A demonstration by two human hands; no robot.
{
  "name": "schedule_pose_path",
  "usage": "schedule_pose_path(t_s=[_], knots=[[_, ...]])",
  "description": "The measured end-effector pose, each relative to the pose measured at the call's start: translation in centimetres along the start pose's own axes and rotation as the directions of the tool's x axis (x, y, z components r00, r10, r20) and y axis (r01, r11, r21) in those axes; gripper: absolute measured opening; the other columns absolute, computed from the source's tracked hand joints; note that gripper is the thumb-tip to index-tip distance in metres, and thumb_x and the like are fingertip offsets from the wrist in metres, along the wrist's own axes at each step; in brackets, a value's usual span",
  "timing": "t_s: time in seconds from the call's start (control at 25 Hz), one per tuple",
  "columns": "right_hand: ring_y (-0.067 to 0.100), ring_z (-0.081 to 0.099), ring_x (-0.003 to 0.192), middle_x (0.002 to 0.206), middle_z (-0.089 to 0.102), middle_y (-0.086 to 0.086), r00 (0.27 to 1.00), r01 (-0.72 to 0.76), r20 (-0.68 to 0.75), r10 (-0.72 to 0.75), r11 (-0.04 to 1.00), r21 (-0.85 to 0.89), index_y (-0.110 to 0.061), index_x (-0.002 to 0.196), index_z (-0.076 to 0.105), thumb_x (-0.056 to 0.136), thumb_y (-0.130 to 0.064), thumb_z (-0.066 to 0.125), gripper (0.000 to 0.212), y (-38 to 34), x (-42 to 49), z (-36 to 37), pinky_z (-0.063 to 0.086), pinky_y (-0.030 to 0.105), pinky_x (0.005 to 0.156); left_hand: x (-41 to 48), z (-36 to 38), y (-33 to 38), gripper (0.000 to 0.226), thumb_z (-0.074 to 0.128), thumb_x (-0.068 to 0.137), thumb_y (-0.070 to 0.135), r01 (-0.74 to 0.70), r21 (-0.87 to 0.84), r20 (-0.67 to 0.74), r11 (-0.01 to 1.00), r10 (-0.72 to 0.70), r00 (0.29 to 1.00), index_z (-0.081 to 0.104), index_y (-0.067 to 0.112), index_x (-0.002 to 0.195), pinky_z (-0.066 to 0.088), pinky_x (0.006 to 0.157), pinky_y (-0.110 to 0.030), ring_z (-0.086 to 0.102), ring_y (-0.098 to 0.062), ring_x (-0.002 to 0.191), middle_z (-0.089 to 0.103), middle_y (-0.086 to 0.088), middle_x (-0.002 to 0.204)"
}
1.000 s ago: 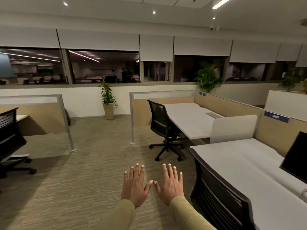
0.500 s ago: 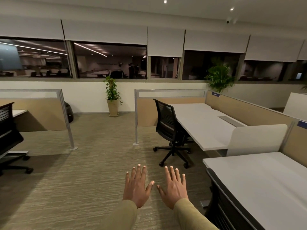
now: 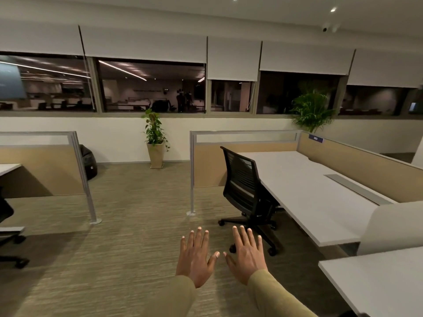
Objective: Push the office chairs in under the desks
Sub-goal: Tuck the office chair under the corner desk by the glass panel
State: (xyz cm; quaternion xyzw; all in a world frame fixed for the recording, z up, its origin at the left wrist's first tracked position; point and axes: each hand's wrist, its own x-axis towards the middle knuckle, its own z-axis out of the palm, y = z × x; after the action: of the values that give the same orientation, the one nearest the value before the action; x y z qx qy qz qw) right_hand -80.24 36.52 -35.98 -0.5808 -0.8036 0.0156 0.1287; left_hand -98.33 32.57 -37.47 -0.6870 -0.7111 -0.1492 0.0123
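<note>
Both hands out front, palms down, fingers straight & spread, holding nothing: left hand [image 3: 194, 259] and right hand [image 3: 248, 257] side by side over the carpet [image 3: 114, 259], thumbs close but apart. Olive sleeves [image 3: 274, 291] cut off by the bottom edge.

Bottom right, near desk [image 3: 377, 282]: white top, only a corner in frame. A dark sliver sits at the bottom edge beside it, too little to tell what it is. 0.5 s ago a black chair back showed there, now gone from view. At the left edge a second chair [image 3: 5, 211] is mostly cut off; just part of the seat & castor base shows.

Office chair [image 3: 246, 186] looks bigger & nearer than 0.5 s ago; hands' pose same. It's black, ribbed mesh back, star base on castors. It stands at the long edge of the far desk [image 3: 309, 197], back turned at an angle. The seat is hidden behind the back and the base is mostly out on the carpet, so not tucked in. Right hand's fingertips overlap the base in view, no contact.

A rounded white divider [image 3: 393, 225] hides the far desk's near end. Beyond it, a tan partition [image 3: 210, 165]. At the far wall stand a potted plant [image 3: 155, 138] and a dark bean bag [image 3: 90, 161] half hidden behind the left partition [image 3: 45, 170]. The windows [image 3: 151, 88] are dark — mostly reflections
</note>
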Motion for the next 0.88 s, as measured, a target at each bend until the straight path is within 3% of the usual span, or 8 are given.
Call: schedule_pose_path(t_s=[0.4,0.88], knots=[[0.027,-0.011,0.152,0.167,-0.007,0.005,0.999,0.054,-0.004,-0.054,0.998,0.015,-0.020,0.157,-0.011,0.096,-0.065,0.029,0.085,1.9,19.8,4.7,-0.011,0.051,0.120,17.7,5.3,-5.3,0.078,0.016,0.099,0.065,0.016,0.033,0.022,0.999,-0.017,1.000,0.000,0.021,0.162,-0.012,0.123,-0.049,-0.008,-0.026,0.156,-0.008,-0.004,0.170],[0.029,-0.011,0.152,0.167,-0.008,0.007,0.996,0.081,0.030,-0.082,0.997,0.016,-0.019,0.156,-0.015,0.096,-0.067,0.026,0.087,9.2,45.4,8.4,-0.013,0.051,0.118,42.8,10.6,-5.7,0.079,0.013,0.098,0.066,0.063,0.054,0.024,0.997,-0.064,0.998,-0.002,0.022,0.162,-0.012,0.123,-0.048,-0.010,-0.025,0.156,-0.010,-0.002,0.170]])
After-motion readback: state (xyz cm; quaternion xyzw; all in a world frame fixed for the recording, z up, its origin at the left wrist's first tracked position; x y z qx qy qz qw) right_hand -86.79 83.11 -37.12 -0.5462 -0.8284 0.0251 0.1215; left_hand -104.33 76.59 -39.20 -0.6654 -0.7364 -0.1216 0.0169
